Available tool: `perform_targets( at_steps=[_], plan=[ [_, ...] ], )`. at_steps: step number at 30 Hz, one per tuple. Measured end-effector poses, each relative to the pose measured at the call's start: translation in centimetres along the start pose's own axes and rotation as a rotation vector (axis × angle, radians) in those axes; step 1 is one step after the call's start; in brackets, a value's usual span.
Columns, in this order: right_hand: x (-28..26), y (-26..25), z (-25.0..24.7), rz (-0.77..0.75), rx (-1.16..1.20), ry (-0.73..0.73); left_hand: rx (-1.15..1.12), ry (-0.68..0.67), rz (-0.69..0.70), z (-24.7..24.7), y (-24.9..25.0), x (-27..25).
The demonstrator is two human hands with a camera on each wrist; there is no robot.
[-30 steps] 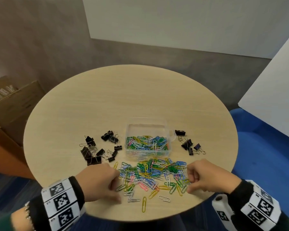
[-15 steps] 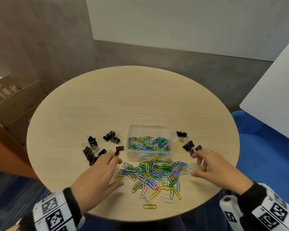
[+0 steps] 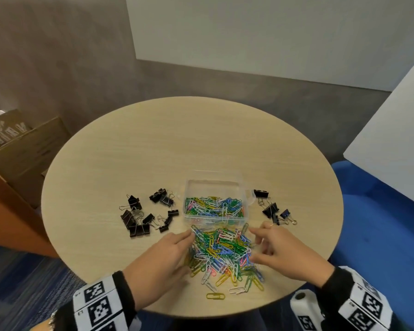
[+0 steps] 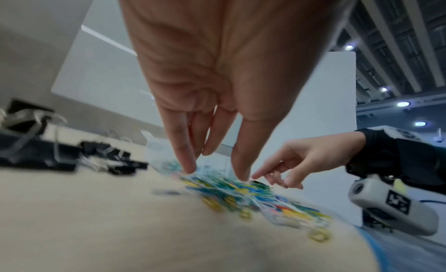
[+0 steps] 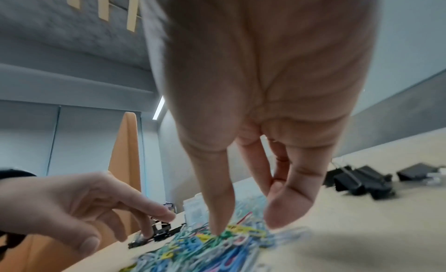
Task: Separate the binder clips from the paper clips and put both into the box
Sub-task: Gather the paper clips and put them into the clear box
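Note:
A clear plastic box on the round table holds coloured paper clips. Just in front of it lies a heap of coloured paper clips. My left hand lies along the heap's left side, fingers straight and touching the clips. My right hand presses in from the right side, fingers extended, thumb tip on the clips. Neither hand holds anything. Black binder clips lie in two groups: a larger one left of the box and a smaller one to its right.
The round wooden table has bare surface behind the box. A few stray paper clips lie near the front edge. Cardboard boxes stand on the floor at left, a blue seat at right.
Both hands opened from curled positions at the front of the heap and moved forward and inward, pushing the paper clips into a tighter pile close to the box.

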State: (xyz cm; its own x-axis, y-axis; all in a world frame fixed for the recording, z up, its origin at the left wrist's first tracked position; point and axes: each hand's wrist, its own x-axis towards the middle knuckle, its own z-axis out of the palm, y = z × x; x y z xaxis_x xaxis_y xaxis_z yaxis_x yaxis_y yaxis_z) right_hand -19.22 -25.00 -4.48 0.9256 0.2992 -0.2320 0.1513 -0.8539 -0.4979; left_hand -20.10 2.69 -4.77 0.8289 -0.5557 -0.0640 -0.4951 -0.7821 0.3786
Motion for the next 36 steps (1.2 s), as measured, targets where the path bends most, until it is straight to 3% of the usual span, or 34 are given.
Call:
perform_targets(
  at_steps=[2, 5, 10, 17, 22, 26, 36],
  plan=[
    [-0.3, 0.5, -0.6, 0.042, -0.032, 0.047, 0.020, 0.013, -0.061, -0.4, -0.7, -0.1],
    [-0.4, 0.7, -0.9, 0.074, -0.077, 0.020, 0.095, -0.081, -0.125, -0.9, -0.9, 0.0],
    [0.3, -1.4, 0.5, 0.003, -0.054, -0.101, 0.081, -0.150, -0.018, 0.2, 0.7, 1.5],
    [-0.7, -0.3, -0.6, 0.015, -0.103, -0.013, 0.031, 0.027, -0.069, -1.0, 0.8, 0.8],
    [-1.7, -0.1, 0.4, 0.093, -0.179, -0.090, 0.269, -0.187, -0.104, -0.9, 2.4, 0.0],
    [-1.1, -1.1, 1.9, 0.055, -0.143, -0.110, 0.381, -0.308, -0.056, 0.3, 3.8, 1.3],
    [0.0, -1.8, 0.9, 0.017, -0.002, 0.030, 0.415, -0.224, -0.026, -0.2, 4.3, 3.6]
  ],
)
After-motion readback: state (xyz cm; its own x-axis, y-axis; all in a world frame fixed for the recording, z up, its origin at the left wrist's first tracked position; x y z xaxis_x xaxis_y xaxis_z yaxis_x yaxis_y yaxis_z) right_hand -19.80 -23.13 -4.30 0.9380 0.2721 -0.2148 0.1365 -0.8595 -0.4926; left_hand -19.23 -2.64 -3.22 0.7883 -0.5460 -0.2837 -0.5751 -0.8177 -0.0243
